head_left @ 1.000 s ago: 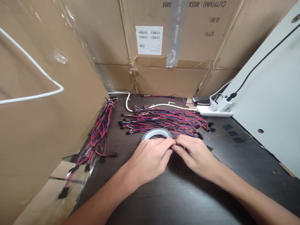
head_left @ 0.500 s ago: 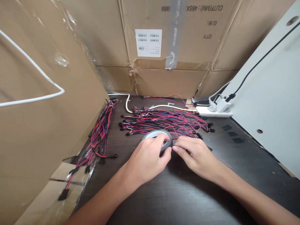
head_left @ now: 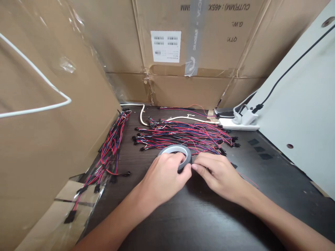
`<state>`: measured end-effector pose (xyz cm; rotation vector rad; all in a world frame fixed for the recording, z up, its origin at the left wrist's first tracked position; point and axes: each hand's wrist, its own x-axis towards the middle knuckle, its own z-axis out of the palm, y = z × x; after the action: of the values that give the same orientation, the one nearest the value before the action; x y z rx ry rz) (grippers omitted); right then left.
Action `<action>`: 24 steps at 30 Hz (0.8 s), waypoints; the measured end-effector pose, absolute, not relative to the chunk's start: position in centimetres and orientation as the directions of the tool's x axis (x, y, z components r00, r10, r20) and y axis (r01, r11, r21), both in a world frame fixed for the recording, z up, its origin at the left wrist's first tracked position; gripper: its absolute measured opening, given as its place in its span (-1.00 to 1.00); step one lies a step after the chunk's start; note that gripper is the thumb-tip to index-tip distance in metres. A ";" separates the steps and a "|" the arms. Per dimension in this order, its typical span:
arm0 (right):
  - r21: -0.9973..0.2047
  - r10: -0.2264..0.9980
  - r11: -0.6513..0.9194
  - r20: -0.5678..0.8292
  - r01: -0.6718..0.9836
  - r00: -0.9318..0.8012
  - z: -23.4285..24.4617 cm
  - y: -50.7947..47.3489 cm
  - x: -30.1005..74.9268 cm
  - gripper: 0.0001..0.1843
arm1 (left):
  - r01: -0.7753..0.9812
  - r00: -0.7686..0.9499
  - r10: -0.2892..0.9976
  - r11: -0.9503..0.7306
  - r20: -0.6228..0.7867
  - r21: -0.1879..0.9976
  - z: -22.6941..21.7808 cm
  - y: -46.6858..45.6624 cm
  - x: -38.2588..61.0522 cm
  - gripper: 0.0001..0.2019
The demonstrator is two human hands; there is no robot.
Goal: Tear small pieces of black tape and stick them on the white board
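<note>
My left hand (head_left: 166,177) grips a roll of black tape (head_left: 188,156) with a pale inner core, thumb outside and fingers reaching over the ring. At the roll's right edge, my right hand (head_left: 221,176) pinches with thumb and forefinger at the tape's end. The pinched bit is mostly covered by the fingertips. Just beyond both hands lies a wide spread of red, blue and black wire harnesses (head_left: 180,134) with black connectors. A thin red wire (head_left: 250,180) shows beside my right wrist.
A second bundle of harnesses (head_left: 112,139) lies along the cardboard at left. A white power strip (head_left: 238,124) with plugs sits at the back right. Short black tape pieces (head_left: 259,149) stick to the dark table (head_left: 157,223). Cardboard (head_left: 167,87) and a white panel (head_left: 300,104) enclose it.
Both hands stay almost where they were. The tape roll tilts slightly, so more of its pale core shows beside the left fingers.
</note>
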<state>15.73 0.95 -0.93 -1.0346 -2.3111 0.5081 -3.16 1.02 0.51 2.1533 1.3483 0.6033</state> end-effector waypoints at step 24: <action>-0.524 0.771 0.612 0.227 0.592 -0.596 -1.2 0.9 15.7 -0.67 | 0.729 0.394 0.912 -0.386 0.115 0.565 0.7 1.2 -3.1 -0.75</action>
<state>15.65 0.90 -1.17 -1.0823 -2.4051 0.5580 -3.13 1.16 0.73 2.2306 1.4098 0.5797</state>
